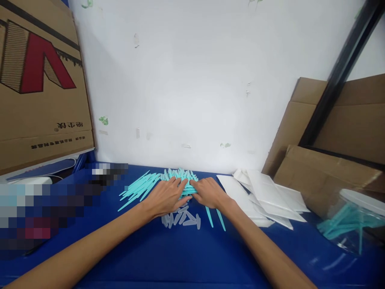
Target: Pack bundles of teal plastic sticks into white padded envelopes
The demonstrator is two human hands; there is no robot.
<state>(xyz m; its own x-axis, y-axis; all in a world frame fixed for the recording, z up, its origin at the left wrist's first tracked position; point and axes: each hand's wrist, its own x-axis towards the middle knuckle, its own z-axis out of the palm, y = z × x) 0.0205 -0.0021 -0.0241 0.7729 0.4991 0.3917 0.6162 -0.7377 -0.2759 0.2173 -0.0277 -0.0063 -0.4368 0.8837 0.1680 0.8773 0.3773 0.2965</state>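
Between my two hands lies a bundle of turquoise sticks point(189, 189) on the blue table. My left hand point(165, 196) has its fingers over the bundle's left end, with the thumb at its near side. At the right end, my right hand point(209, 192) is curled round the sticks. Loose turquoise pointed sticks point(140, 187) fan out to the left, and more lie in a heap behind my fingers. Two single sticks point(209, 216) stick out below my right hand. Translucent small pieces point(182, 218) are scattered just in front of my hands.
White paper-like sheets or bags point(270, 196) are piled to the right. A clear jar point(355, 220) with turquoise sticks lies at the far right. Cardboard boxes stand left point(45, 100) and right point(327, 168). A white wall point(186, 80) rises behind the blue table point(168, 257).
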